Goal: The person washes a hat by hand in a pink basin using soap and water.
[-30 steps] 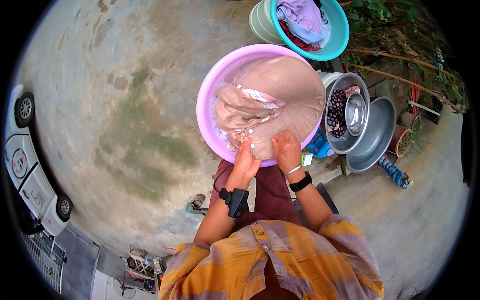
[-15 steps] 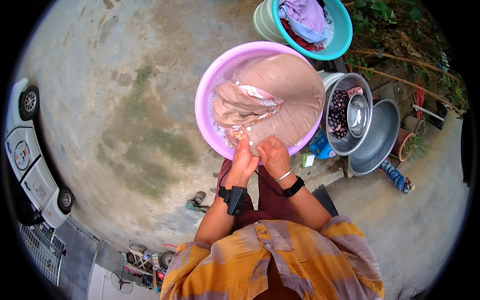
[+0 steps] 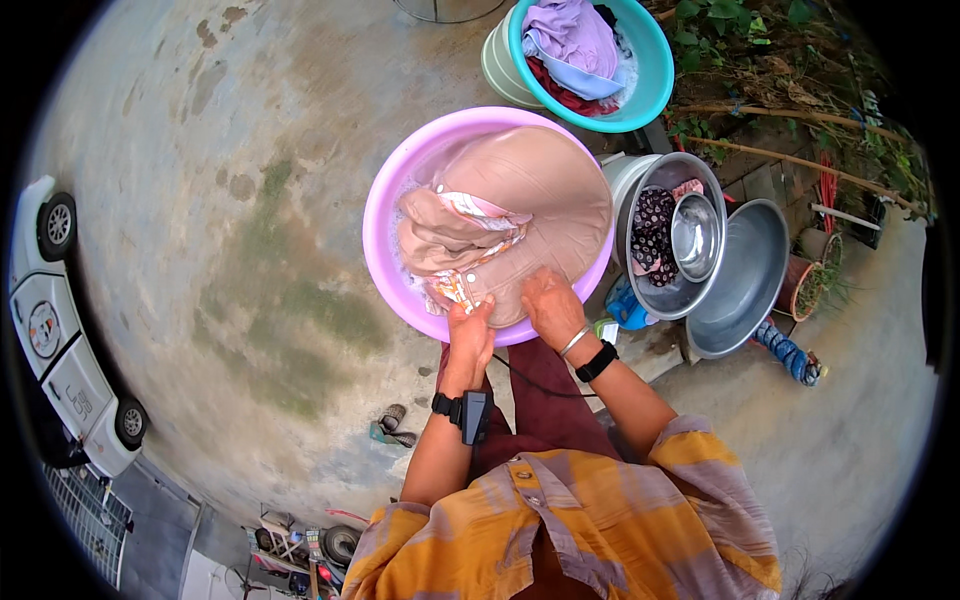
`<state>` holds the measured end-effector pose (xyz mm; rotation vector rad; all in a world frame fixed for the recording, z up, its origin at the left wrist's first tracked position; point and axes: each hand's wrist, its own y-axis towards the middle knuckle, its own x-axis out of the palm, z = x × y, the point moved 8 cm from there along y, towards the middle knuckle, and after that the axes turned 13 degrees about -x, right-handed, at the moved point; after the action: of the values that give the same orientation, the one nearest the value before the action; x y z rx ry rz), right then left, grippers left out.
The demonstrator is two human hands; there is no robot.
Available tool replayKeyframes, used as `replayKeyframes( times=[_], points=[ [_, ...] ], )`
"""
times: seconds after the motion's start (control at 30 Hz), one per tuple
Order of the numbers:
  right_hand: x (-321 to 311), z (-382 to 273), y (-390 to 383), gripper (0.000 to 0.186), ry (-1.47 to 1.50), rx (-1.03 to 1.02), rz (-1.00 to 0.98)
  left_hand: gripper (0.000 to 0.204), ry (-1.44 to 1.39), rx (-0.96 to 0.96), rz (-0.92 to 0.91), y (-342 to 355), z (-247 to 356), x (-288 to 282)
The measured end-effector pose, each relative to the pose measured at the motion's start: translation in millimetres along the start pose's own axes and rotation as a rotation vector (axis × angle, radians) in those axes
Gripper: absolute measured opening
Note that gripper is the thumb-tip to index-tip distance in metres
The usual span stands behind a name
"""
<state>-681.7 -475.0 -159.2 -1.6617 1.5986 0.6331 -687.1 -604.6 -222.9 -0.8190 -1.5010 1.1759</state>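
Observation:
A beige wide-brimmed cloth hat [image 3: 565, 200] with patterned orange-and-white cloth at its folds lies in a pink basin [image 3: 376, 225]. Suds show along the basin's left inner side. My left hand [image 3: 470, 335] pinches the hat's near edge, just below a white round snap. To its right, my right hand [image 3: 550, 305] rests on the brim with fingers curled against the cloth; the fingertips are partly hidden, so whether they grip it I cannot tell.
Beyond the basin stands a teal basin [image 3: 664, 75] of soapy clothes. On the right are a steel basin [image 3: 640, 290] holding dark printed cloth and a small metal bowl [image 3: 694, 237], another grey basin [image 3: 735, 300] and a blue bottle [image 3: 627, 308]. A white vehicle [image 3: 75, 365] stands far left.
My hands have moved apart along the brim, the right one now farther up on the cloth. The whole view has shifted, placing the basins lower and more to the left.

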Motion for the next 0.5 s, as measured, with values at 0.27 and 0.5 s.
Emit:
replayKeyframes(
  times=[0.27, 0.5],
  points=[
    [-37, 27, 19, 0.009, -0.444, 0.092, 0.060, 0.024, 0.301, 0.433, 0.153, -44, 46, -19],
    [37, -56, 14, 0.007, 0.174, -0.111, -0.111, 0.035, 0.840, 0.647, 0.356, -61, 66, -32]
  ],
)
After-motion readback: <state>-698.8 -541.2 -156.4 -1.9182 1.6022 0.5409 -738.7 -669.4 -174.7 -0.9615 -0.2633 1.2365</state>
